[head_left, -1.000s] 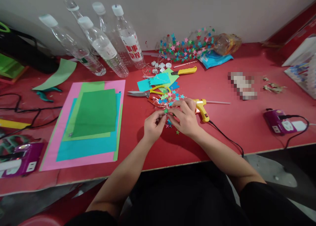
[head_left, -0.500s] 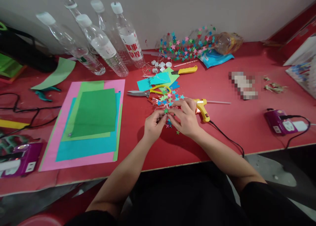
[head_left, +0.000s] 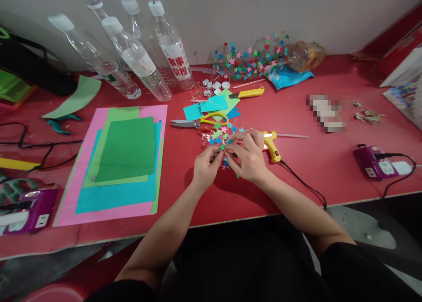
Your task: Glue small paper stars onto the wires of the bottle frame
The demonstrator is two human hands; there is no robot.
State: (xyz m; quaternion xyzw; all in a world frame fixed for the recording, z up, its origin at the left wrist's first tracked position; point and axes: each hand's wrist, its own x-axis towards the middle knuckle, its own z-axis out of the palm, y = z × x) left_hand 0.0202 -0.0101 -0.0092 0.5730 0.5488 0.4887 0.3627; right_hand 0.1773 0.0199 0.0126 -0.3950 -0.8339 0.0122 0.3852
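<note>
A small green star [head_left: 222,147] is pinched between the fingertips of my left hand [head_left: 207,165] and my right hand [head_left: 249,157], low over the red table. More paper stars [head_left: 217,135] in pink, blue and green lie in a cluster just behind and under the fingers. Yellow-handled scissors [head_left: 213,119] rest open behind the cluster. Close to the right of my right hand lies a yellow glue gun [head_left: 271,146] with a clear stick in its back. My fingers partly cover the cluster and the gun's front.
Stacked coloured sheets [head_left: 127,150] lie on the left, with plastic bottles [head_left: 138,62] upright behind them. A star-covered bottle [head_left: 250,60] lies by the wall. A yellow cutter [head_left: 251,92] rests behind the scissors. A purple power strip [head_left: 374,161] sits at the right, and the gun's cord [head_left: 303,185] crosses the front edge.
Both hands keep the same pinch around the green star, with only a very slight shift of the fingers. Nearby stars have shifted a little.
</note>
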